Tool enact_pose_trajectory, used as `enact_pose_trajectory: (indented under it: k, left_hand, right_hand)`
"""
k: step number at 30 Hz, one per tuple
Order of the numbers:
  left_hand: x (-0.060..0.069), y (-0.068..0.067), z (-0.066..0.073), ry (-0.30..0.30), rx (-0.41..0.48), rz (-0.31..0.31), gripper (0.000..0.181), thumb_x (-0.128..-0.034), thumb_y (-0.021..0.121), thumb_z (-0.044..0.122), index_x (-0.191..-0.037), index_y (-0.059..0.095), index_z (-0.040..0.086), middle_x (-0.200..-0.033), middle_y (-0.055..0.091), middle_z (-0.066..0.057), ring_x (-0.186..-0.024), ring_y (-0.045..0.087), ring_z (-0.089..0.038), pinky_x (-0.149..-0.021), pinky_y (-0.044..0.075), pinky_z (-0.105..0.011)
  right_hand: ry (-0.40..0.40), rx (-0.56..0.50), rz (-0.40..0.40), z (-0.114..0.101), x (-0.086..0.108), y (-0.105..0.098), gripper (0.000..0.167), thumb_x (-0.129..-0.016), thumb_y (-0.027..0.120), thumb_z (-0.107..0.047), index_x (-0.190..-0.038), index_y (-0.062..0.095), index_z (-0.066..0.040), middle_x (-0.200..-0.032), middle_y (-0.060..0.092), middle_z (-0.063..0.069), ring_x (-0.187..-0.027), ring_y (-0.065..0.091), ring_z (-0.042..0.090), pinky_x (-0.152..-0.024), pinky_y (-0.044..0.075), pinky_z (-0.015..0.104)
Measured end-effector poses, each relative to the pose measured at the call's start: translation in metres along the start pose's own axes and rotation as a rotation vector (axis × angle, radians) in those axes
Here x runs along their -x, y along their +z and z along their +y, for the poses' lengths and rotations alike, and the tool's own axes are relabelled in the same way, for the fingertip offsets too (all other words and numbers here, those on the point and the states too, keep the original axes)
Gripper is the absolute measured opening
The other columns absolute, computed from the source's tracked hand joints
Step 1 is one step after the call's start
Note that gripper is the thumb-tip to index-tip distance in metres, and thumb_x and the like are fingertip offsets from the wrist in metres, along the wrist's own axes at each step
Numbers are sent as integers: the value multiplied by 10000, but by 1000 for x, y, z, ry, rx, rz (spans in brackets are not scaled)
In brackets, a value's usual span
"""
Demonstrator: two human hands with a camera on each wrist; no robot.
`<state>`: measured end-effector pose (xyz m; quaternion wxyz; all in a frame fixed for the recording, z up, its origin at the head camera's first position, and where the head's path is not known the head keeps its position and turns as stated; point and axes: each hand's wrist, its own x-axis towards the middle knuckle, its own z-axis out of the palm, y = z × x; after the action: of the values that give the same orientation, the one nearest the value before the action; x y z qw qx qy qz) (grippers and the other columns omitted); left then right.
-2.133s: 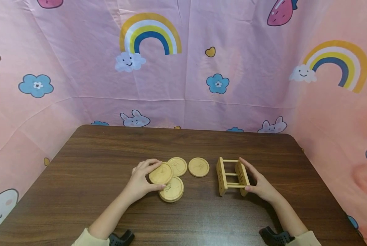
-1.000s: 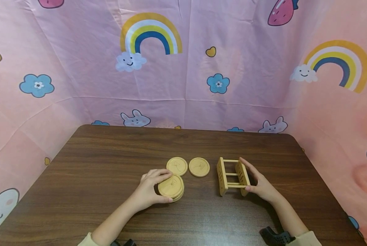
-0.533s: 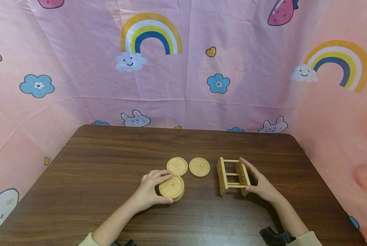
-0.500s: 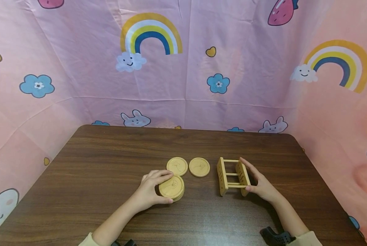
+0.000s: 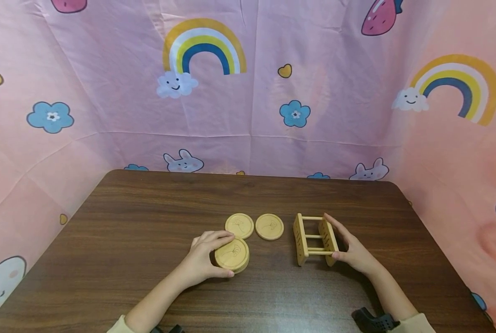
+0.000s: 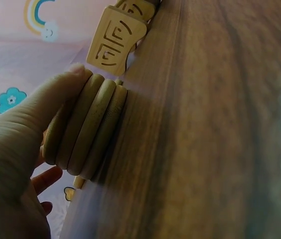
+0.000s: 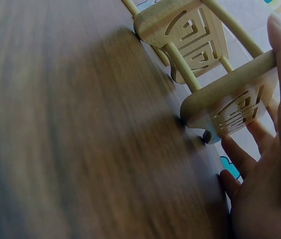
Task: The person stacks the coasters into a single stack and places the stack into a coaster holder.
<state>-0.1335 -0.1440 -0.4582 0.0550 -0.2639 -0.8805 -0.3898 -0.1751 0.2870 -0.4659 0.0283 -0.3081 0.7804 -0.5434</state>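
My left hand (image 5: 206,257) grips the upper edge of a stack of round wooden coasters (image 5: 232,255), thumb at the near side and fingers at the far side. In the left wrist view the thumb lies against the rim of the stacked coasters (image 6: 88,124). On the right, my right hand (image 5: 353,252) holds the outer side panel of a small wooden coaster rack (image 5: 314,237) between thumb and fingers. The rack stands on the table, its slotted panels joined by rods, with nothing between them. The right wrist view shows the rack's cut-out panel (image 7: 239,107) close to the fingers.
Two more coasters lie flat, one coaster (image 5: 239,225) just behind the stack and another coaster (image 5: 269,226) between it and the rack. The dark wooden table (image 5: 156,203) ends at a patterned cloth backdrop (image 5: 231,106).
My left hand has moved right and toward me, bringing a coaster onto the stack; over the last half second it stays there. The right hand and rack have not moved.
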Motion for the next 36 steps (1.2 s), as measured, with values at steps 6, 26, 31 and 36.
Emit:
enact_pose_trajectory:
  k: [6,26,31,36]
  left_hand:
    - [-2,-2,-2,12,9,7,864,-595,882,449,-1332,583,113,-1364,500,51,-1240,399,-214,-941,242,-496]
    - [-23,-23,-28,-107,130,67,675,-788,790,337,-1364,540,90,-1386,491,-46,-1280,377,-333,-975,190,-596]
    - [-33,-25,-33,-120,116,61,662,-798,782,332,-1366,540,93,-1386,495,-49,-1278,383,-327,-963,195,-617]
    - [-47,-26,-34,-117,105,31,651,-809,776,307,-1373,533,92,-1404,479,-89,-1286,376,-336,-977,195,-606]
  right_hand:
    - [-16,5,-4,0,-1,1,884,-859,692,-407,-1537,203,-120,-1557,198,153,-1377,236,117,-950,119,742]
    - [-1,15,-3,0,1,1,885,-862,685,-419,-1538,198,-119,-1561,207,102,-1363,261,117,-945,146,738]
    - [-10,18,-6,-1,0,1,882,-864,684,-413,-1538,197,-118,-1558,209,119,-1359,276,140,-948,164,725]
    - [-2,15,-7,0,0,0,876,-864,686,-409,-1540,198,-138,-1555,216,123,-1352,291,185,-951,200,702]
